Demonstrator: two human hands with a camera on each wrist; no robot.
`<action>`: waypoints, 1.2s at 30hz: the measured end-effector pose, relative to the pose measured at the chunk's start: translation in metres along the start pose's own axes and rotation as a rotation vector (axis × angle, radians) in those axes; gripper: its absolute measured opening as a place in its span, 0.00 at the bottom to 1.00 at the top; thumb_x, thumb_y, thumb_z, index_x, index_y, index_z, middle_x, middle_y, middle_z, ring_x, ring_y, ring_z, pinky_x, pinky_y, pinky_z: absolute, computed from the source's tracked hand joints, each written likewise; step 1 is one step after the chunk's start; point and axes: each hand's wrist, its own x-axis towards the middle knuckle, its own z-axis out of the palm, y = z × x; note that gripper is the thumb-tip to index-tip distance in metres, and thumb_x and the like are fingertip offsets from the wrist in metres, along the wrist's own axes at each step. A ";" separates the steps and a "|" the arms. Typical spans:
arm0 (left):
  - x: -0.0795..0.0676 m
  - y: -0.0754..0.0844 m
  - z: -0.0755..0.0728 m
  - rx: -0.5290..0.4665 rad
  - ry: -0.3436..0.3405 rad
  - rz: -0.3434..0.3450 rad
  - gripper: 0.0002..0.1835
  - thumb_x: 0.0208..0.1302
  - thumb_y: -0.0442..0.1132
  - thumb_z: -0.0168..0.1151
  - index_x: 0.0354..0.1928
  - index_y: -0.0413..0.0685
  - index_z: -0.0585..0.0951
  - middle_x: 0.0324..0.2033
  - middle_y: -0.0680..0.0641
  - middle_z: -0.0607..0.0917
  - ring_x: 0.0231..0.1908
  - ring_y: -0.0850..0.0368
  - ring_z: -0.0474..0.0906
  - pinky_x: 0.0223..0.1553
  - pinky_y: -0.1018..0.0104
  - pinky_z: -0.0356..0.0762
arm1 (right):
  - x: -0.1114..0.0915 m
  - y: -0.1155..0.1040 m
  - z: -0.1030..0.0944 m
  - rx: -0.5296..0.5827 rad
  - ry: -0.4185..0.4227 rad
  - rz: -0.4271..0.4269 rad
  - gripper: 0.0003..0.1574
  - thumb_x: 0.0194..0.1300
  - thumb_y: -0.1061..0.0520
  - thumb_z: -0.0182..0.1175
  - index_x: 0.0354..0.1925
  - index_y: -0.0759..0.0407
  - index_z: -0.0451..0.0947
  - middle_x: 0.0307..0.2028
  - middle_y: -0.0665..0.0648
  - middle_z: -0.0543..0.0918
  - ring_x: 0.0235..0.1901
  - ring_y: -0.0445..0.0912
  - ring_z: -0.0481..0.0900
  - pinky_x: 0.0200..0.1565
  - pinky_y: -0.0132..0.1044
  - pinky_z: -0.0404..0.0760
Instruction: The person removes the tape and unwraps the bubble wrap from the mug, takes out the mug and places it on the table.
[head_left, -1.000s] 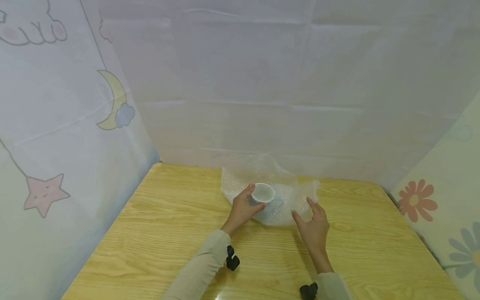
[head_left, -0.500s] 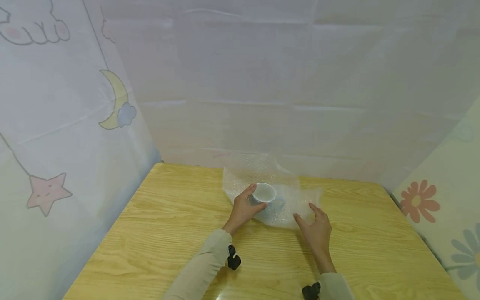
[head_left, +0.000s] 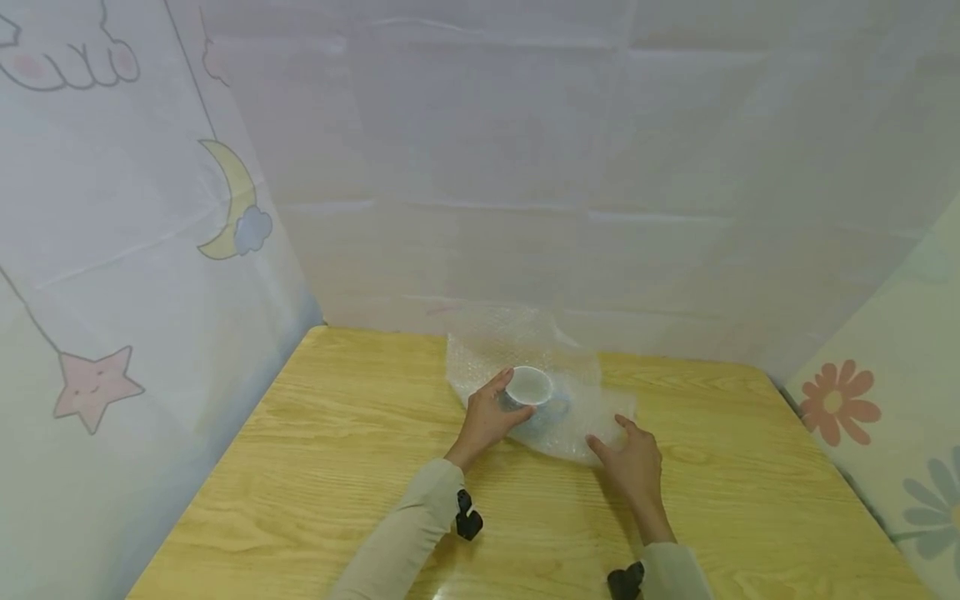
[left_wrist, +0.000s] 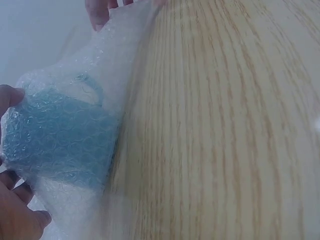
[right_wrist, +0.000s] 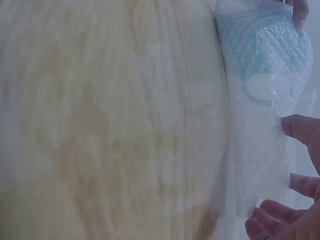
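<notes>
Gripping the cup (head_left: 529, 387) with the left hand (head_left: 484, 421), right through the wrap (head_left: 517, 343), thumb on the near side, and mouth-up, apparently on the table (head_left: 337, 467). Off to the right, touching the loose end of the wrap with the right hand (head_left: 633, 467), fingers curved, thumb apart; impossible to tell whether pinching or merely resting there. Looks like wrapping, judging by the sheet round the outside and the bare mouth, though possibly unwrapping. Calls next, presumably, for a steady left hold and control of that loose end by the right fingers. Hard to make out: the handle (left_wrist: 95, 90), blurred behind bubbles between both hands. Hidden: the base. Cut off in the left wrist view: most of the right hand.
</notes>
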 end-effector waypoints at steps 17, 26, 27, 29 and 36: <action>0.006 0.003 -0.004 0.024 -0.026 -0.083 0.51 0.51 0.49 0.76 0.73 0.44 0.60 0.67 0.39 0.66 0.64 0.42 0.65 0.57 0.51 0.72 | -0.003 0.001 -0.002 -0.003 -0.011 -0.003 0.46 0.63 0.46 0.67 0.66 0.73 0.63 0.58 0.80 0.56 0.58 0.70 0.58 0.53 0.64 0.68; 0.004 0.004 -0.010 0.026 -0.055 -0.096 0.51 0.51 0.51 0.76 0.73 0.42 0.61 0.68 0.39 0.65 0.66 0.41 0.62 0.60 0.45 0.68 | -0.001 0.001 -0.003 -0.047 -0.012 -0.020 0.44 0.63 0.44 0.66 0.65 0.71 0.66 0.56 0.80 0.57 0.56 0.70 0.58 0.53 0.64 0.66; 0.004 0.004 -0.011 0.023 -0.062 -0.102 0.51 0.51 0.51 0.76 0.73 0.42 0.61 0.68 0.39 0.65 0.67 0.41 0.61 0.60 0.45 0.67 | -0.001 0.001 -0.004 -0.056 -0.016 -0.022 0.43 0.63 0.44 0.66 0.65 0.71 0.67 0.57 0.80 0.58 0.56 0.70 0.59 0.53 0.64 0.67; 0.004 0.003 -0.012 0.027 -0.079 -0.109 0.52 0.51 0.52 0.76 0.73 0.41 0.61 0.69 0.39 0.64 0.67 0.41 0.59 0.61 0.44 0.65 | -0.001 0.001 -0.006 -0.068 -0.019 -0.032 0.43 0.63 0.44 0.65 0.64 0.71 0.67 0.56 0.81 0.58 0.56 0.71 0.59 0.53 0.65 0.67; 0.010 0.005 -0.020 0.069 -0.132 -0.072 0.46 0.56 0.52 0.73 0.72 0.41 0.62 0.68 0.40 0.66 0.66 0.41 0.62 0.62 0.45 0.65 | 0.001 -0.002 -0.015 -0.073 0.033 -0.071 0.40 0.63 0.45 0.65 0.61 0.72 0.70 0.51 0.78 0.67 0.50 0.68 0.66 0.46 0.61 0.71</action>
